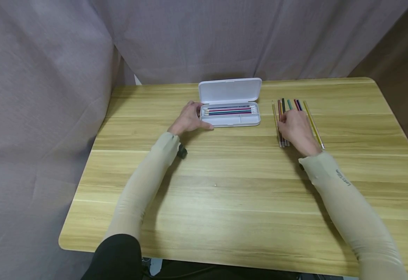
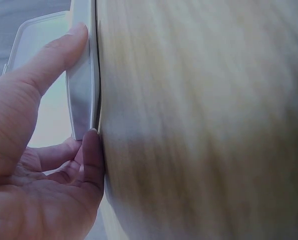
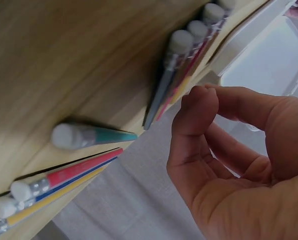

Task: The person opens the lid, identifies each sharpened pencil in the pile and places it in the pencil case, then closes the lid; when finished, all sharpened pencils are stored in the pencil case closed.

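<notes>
Fingers [image 2: 64, 50] of the left hand [image 1: 189, 118] gripping the open white pencil case's [image 1: 230, 103] end (pencils inside), right hand [image 1: 296, 126] fingers loosely curled, empty, over loose pencils [image 1: 283, 124] near the table's [image 1: 225, 186] far right edge

Soft, even light fills the head view, with faint shadows under both arms on the table [image 1: 225, 194] and wide-angle bending at its edges. Both wrist views are dim and blurred, the wood out of focus.
</notes>
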